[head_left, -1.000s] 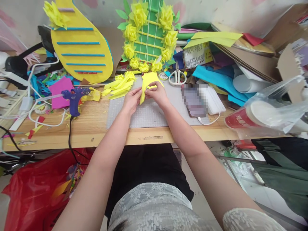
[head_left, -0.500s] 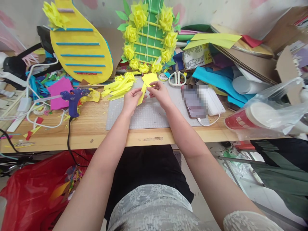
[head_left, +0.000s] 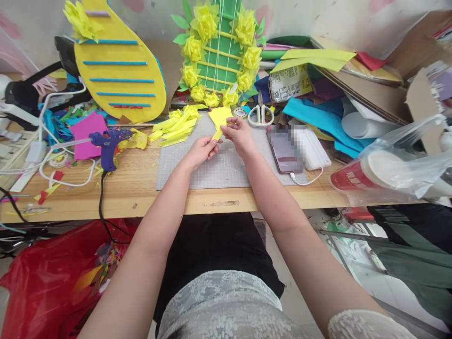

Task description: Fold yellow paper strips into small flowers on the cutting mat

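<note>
Between my two hands, over the grey cutting mat [head_left: 176, 172], is a small strip of yellow paper [head_left: 217, 133]. My left hand [head_left: 202, 151] pinches its lower end, fingers curled. My right hand [head_left: 240, 134] pinches the strip higher up, from the right side. Just behind the fingers a yellow paper square [head_left: 219, 114] lies on the mat; the fingers and strip overlap its near part. To the left of my hands sits a heap of folded yellow paper strips [head_left: 176, 126]. White-handled scissors [head_left: 260, 113] rest beyond my right hand.
A purple glue gun [head_left: 108, 148] stands at the left with its cables. Right of the mat are a phone [head_left: 282, 153], a white power bank [head_left: 314, 149] and a bagged red cup [head_left: 349, 176]. Behind lean a yellow paper instrument [head_left: 120, 89] and a green flowered one [head_left: 222, 61].
Both hands have shifted slightly. The left hand has moved a little right and down, and the strip between the fingers has tilted and moved rightward.
</note>
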`<act>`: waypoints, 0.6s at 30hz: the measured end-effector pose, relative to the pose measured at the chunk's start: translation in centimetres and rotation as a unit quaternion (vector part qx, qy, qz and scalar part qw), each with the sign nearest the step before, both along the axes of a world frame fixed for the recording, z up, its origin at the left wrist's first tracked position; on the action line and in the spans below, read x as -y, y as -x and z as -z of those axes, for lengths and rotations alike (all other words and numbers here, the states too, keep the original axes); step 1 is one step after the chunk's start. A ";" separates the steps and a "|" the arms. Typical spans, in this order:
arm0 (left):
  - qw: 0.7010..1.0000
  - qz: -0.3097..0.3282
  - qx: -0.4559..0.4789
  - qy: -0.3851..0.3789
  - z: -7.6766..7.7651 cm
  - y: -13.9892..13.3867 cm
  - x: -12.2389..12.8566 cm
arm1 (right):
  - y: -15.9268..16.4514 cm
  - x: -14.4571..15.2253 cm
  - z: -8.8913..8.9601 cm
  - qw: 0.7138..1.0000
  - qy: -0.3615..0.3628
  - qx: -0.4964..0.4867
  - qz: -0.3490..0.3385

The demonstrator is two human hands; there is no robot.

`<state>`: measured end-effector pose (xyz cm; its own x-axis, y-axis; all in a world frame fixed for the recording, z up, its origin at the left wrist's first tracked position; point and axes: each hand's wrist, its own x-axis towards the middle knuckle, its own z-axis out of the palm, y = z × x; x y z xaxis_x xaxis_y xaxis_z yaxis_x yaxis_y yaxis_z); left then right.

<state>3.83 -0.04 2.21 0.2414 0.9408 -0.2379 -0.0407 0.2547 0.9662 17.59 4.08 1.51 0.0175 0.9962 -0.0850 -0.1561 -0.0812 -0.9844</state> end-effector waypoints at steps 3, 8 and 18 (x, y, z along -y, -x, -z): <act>1.000 -0.025 -0.008 0.002 0.3 -0.1 -0.2 | 0.1 0.3 -0.3 0.999 0.012 -0.039 0.001; 0.998 -0.069 0.010 -0.005 0.5 -0.2 -0.4 | 0.7 0.4 0.4 0.998 0.037 -0.036 -0.041; 0.999 -0.039 0.025 0.012 0.3 -0.1 -0.2 | 0.9 0.9 0.0 0.998 0.012 -0.022 -0.057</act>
<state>3.89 0.16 1.92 0.1791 0.9514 -0.2504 -0.1100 0.2723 0.9559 16.64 3.19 1.56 -0.1000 0.9892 -0.1075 -0.1885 -0.1249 -0.9741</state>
